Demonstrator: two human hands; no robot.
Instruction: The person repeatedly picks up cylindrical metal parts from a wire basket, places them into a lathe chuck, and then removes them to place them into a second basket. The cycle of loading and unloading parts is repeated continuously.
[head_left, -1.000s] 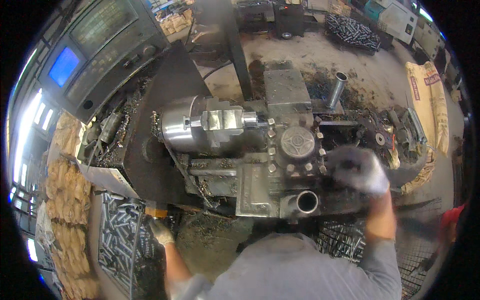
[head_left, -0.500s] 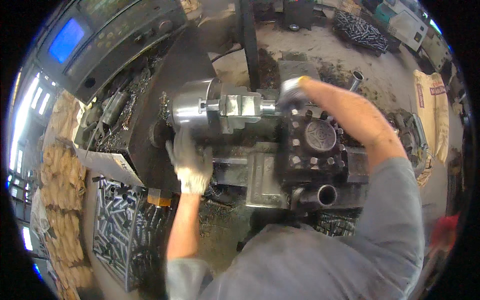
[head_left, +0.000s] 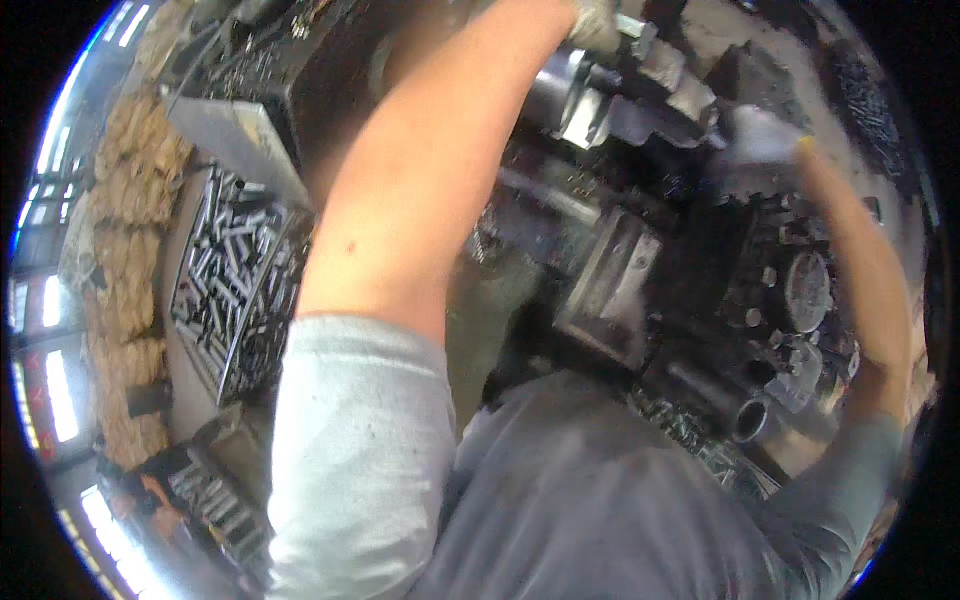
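My left hand point(head_left: 597, 26), in a pale work glove, reaches to the top edge beside the lathe chuck point(head_left: 552, 92). A short bright metal piece point(head_left: 630, 27) shows next to the glove; the fingers are mostly hidden, so whether they grip it is unclear. The chuck's jaws point(head_left: 588, 116) and the blocky metal part point(head_left: 672, 78) beyond them are tilted in view. My right hand point(head_left: 762, 136), also gloved, is smeared by motion near that part's right end. Below it stands the bolted tool post with a round cap point(head_left: 808, 290).
A metal tube point(head_left: 750, 418) lies by the tool post. The carriage plate point(head_left: 612, 285) sits between it and the chuck. At left, a wire bin of metal tubes point(head_left: 228, 262) stands below a sheet guard point(head_left: 240, 137). Stacked brown sacks point(head_left: 130, 300) line the far left.
The head view has swung, shifting the lathe right and up. My left hand has gone from below the chuck to its far side. My right hand has moved off the tool post's far edge.
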